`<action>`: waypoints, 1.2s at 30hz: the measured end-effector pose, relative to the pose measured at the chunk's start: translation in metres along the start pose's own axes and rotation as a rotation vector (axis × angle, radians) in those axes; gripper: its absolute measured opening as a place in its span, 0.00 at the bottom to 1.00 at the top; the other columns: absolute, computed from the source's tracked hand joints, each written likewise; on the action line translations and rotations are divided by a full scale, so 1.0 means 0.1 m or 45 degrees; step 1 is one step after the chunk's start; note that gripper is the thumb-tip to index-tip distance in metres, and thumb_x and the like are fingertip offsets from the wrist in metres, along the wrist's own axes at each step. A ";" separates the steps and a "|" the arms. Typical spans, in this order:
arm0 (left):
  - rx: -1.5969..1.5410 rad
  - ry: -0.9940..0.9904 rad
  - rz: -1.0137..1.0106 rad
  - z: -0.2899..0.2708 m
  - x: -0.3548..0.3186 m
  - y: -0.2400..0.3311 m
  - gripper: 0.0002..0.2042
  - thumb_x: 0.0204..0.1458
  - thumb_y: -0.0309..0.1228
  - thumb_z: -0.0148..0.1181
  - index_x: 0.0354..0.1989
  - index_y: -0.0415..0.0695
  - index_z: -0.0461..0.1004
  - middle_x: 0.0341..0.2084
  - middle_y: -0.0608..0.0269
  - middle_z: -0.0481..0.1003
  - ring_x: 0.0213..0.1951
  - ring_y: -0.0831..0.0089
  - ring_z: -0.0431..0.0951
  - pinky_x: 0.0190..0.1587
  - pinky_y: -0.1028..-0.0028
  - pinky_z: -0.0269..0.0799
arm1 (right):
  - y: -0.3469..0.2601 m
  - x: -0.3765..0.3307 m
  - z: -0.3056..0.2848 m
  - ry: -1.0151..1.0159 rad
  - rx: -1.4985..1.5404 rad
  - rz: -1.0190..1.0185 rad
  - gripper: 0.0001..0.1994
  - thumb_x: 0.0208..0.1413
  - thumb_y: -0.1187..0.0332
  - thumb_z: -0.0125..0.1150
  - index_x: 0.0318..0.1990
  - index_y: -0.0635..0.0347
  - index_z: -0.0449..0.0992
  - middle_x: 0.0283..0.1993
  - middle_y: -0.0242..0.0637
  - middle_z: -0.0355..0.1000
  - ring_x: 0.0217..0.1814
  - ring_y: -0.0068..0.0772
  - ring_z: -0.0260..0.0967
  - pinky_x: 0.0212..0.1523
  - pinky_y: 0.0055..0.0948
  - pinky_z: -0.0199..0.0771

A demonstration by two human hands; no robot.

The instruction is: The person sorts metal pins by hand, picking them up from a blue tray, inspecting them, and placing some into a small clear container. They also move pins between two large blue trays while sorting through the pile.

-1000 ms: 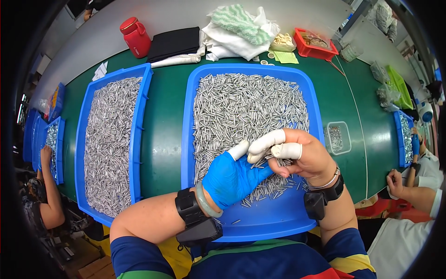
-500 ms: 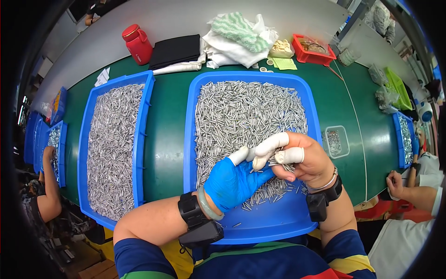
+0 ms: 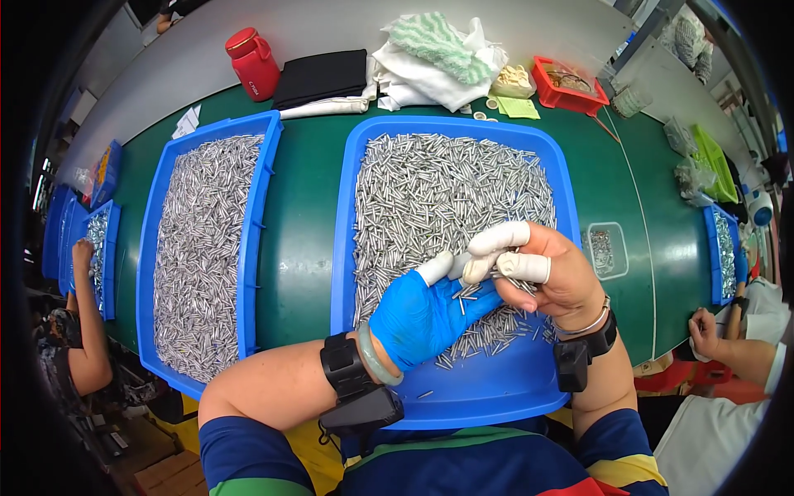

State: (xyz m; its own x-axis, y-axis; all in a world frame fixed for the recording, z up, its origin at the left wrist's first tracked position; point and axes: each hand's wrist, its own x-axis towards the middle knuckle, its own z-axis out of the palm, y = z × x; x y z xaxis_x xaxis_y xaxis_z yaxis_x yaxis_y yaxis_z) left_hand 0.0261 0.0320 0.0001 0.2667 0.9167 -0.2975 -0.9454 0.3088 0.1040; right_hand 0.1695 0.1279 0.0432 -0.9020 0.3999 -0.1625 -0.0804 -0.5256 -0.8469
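Over the middle blue tray [image 3: 341, 248], heaped with short silvery metal pins [image 3: 447, 190], both my hands are close together. My left hand [image 3: 418, 322], in a blue glove with a white cover on the thumb tip, is turned palm up, its fingers stretched out under my right fingertips. A few pins lie at those blue fingers. My right hand [image 3: 550, 273], bare but for white finger covers, is curled round a small bunch of metal pins [image 3: 514, 282], whose ends stick out below the fingers. Some pins in the grip are hidden.
Left of me stands another blue tray [image 3: 246, 248] full of similar pins. A small clear box [image 3: 608, 250] sits to the right. Along the back are a red flask [image 3: 253, 66], black cloth [image 3: 322, 78], white cloths [image 3: 434, 70] and a red basket [image 3: 571, 87]. People work at both sides.
The whole view has shifted slightly. My hands stay together over the tray; the right fingers have moved a little, and more pins show at the left fingers.
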 end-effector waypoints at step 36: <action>0.024 -0.076 0.016 0.08 -0.02 0.00 0.18 0.59 0.35 0.34 0.52 0.34 0.57 0.47 0.51 0.64 0.50 0.61 0.66 0.57 0.61 0.60 | 0.01 -0.01 -0.01 -0.092 0.119 -0.022 0.18 0.52 0.77 0.42 0.52 0.71 0.62 0.39 0.52 0.70 0.13 0.17 0.56 0.14 0.14 0.56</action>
State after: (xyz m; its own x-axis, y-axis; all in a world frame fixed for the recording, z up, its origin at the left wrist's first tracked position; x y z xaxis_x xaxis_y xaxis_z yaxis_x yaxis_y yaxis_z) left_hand 0.0268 0.0327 0.0079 0.2663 0.9338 -0.2390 -0.9452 0.3016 0.1252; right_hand 0.1705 0.1283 0.0422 -0.9282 0.3559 -0.1088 -0.1321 -0.5885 -0.7977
